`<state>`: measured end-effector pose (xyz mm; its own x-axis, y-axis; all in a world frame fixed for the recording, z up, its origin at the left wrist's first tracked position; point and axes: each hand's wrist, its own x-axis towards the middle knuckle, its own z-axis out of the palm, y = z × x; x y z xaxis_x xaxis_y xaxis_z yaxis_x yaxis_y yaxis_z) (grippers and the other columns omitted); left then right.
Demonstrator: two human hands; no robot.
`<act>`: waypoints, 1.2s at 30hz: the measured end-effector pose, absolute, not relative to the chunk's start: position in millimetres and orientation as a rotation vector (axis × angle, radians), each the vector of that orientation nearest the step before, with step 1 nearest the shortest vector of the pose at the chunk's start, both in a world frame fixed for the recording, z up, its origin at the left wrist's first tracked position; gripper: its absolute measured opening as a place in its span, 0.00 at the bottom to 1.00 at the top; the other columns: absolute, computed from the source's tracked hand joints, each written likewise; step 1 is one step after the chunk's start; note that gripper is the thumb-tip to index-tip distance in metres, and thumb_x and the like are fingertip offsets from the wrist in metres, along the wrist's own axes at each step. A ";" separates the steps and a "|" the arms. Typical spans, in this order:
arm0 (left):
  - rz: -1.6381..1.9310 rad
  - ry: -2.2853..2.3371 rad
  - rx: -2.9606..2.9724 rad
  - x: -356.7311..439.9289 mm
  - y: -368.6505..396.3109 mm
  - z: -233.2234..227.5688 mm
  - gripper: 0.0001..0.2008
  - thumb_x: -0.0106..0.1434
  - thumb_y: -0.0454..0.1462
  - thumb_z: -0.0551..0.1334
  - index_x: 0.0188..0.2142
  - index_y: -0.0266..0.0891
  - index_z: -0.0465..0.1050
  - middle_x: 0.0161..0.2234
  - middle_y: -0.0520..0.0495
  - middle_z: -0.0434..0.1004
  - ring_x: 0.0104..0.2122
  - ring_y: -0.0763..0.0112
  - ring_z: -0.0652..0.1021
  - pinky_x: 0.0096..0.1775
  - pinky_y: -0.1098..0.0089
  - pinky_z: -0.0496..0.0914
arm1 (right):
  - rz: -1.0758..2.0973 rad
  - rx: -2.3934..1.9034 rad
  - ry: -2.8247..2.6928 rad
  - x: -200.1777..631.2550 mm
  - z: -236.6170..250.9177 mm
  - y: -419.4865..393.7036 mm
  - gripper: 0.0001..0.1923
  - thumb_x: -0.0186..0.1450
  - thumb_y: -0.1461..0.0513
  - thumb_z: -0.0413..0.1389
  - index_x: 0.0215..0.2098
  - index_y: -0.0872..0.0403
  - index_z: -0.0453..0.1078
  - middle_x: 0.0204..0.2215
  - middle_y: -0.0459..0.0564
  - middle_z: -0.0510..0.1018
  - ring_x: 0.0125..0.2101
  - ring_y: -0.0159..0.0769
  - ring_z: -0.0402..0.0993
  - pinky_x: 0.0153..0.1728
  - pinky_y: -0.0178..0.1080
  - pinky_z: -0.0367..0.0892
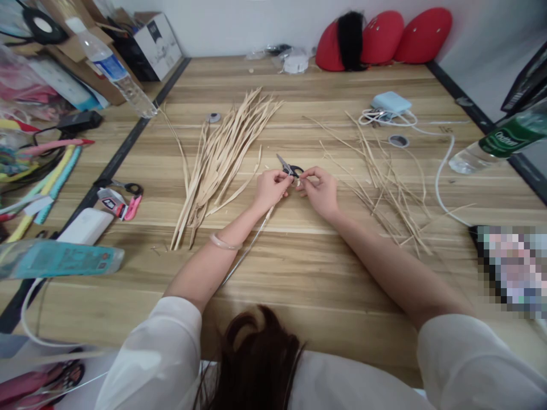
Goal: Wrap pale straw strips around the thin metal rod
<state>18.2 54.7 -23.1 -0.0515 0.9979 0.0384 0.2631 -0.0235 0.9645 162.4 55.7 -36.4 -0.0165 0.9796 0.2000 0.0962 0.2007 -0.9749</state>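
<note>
Desk centre | left hand (270, 188) and right hand (318, 189) pinch 1 straw strip (252, 242) | scissors (289, 168) beyond | uncut bundle (222, 154) left, trimmings (384, 182) right.

1. The green label of the plastic bottle (499, 142) lying at the right edge of the table bears white lettering; it is too blurred to read for certain.
2. The blue label of the water bottle (111, 67) at the upper left carries print too small to read.
3. The teal bottle (55, 259) at the left shows small marks, unreadable.
</note>
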 end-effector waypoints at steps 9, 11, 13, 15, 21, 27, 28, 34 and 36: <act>1.139 1.440 1.355 20.0 52.5 -17.8 0.09 0.55 0.39 0.63 0.28 0.33 0.74 0.21 0.51 0.73 0.14 0.79 0.71 0.17 0.77 0.61 | 0.964 -1.059 -1.410 164.0 -40.8 58.7 0.02 0.58 0.65 0.54 0.29 0.52 0.68 0.28 0.45 0.75 0.25 0.31 0.75 0.25 0.36 0.73; 1.138 1.441 1.362 19.9 52.4 -18.0 0.09 0.55 0.39 0.63 0.28 0.33 0.75 0.21 0.50 0.74 0.15 0.79 0.71 0.18 0.77 0.62 | 0.961 -1.044 -1.425 163.8 -41.4 59.0 0.03 0.58 0.66 0.54 0.29 0.52 0.68 0.28 0.45 0.76 0.25 0.31 0.75 0.28 0.37 0.74; 1.132 1.442 1.378 19.5 52.7 -19.2 0.09 0.55 0.40 0.64 0.29 0.33 0.75 0.21 0.50 0.74 0.15 0.79 0.72 0.18 0.78 0.62 | 0.967 -1.035 -1.428 163.3 -41.5 59.3 0.03 0.58 0.66 0.54 0.29 0.52 0.68 0.27 0.45 0.76 0.26 0.32 0.75 0.30 0.39 0.75; 1.128 1.435 1.401 18.9 53.4 -21.7 0.10 0.54 0.41 0.64 0.29 0.33 0.76 0.20 0.50 0.74 0.15 0.79 0.72 0.18 0.78 0.62 | 0.975 -1.030 -1.420 162.6 -41.0 59.3 0.03 0.57 0.66 0.54 0.28 0.52 0.68 0.25 0.44 0.76 0.27 0.33 0.76 0.32 0.39 0.75; 1.143 1.358 1.455 17.4 55.1 -28.3 0.13 0.55 0.44 0.65 0.31 0.34 0.76 0.22 0.49 0.77 0.16 0.78 0.73 0.19 0.77 0.64 | 0.959 -1.011 -1.422 162.0 -38.7 58.9 0.03 0.57 0.66 0.55 0.27 0.52 0.68 0.23 0.44 0.76 0.27 0.32 0.76 0.31 0.37 0.73; 1.128 1.312 1.455 18.2 53.5 -25.9 0.12 0.55 0.42 0.65 0.31 0.34 0.76 0.26 0.47 0.79 0.17 0.78 0.74 0.21 0.76 0.66 | 0.952 -0.994 -1.454 163.8 -42.5 61.4 0.02 0.56 0.66 0.56 0.28 0.53 0.68 0.25 0.44 0.76 0.28 0.32 0.76 0.31 0.36 0.71; 1.125 1.312 1.447 18.5 53.2 -25.2 0.11 0.55 0.42 0.65 0.31 0.34 0.76 0.25 0.47 0.79 0.16 0.79 0.73 0.21 0.76 0.66 | 0.949 -0.998 -1.455 163.8 -42.9 61.7 0.02 0.56 0.65 0.57 0.28 0.53 0.68 0.25 0.44 0.76 0.27 0.32 0.76 0.32 0.36 0.71; 1.093 1.293 1.430 20.5 51.6 -22.1 0.09 0.55 0.39 0.64 0.30 0.33 0.75 0.25 0.48 0.77 0.17 0.78 0.74 0.22 0.76 0.67 | 0.911 -1.033 -1.463 163.9 -39.6 60.8 0.02 0.56 0.66 0.56 0.27 0.52 0.68 0.26 0.45 0.75 0.30 0.34 0.75 0.35 0.39 0.72; 1.088 1.286 1.432 20.6 51.2 -21.9 0.09 0.55 0.38 0.64 0.30 0.33 0.75 0.25 0.48 0.77 0.18 0.78 0.74 0.23 0.76 0.68 | 0.869 -1.056 -1.491 164.4 -38.7 60.5 0.02 0.56 0.66 0.56 0.27 0.52 0.68 0.27 0.45 0.76 0.32 0.34 0.75 0.38 0.40 0.73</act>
<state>20.6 51.2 -21.9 0.0732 0.9964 0.0427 0.2072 -0.0571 0.9766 164.4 60.5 -38.7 -0.0454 0.9393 0.3401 0.1664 0.3428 -0.9246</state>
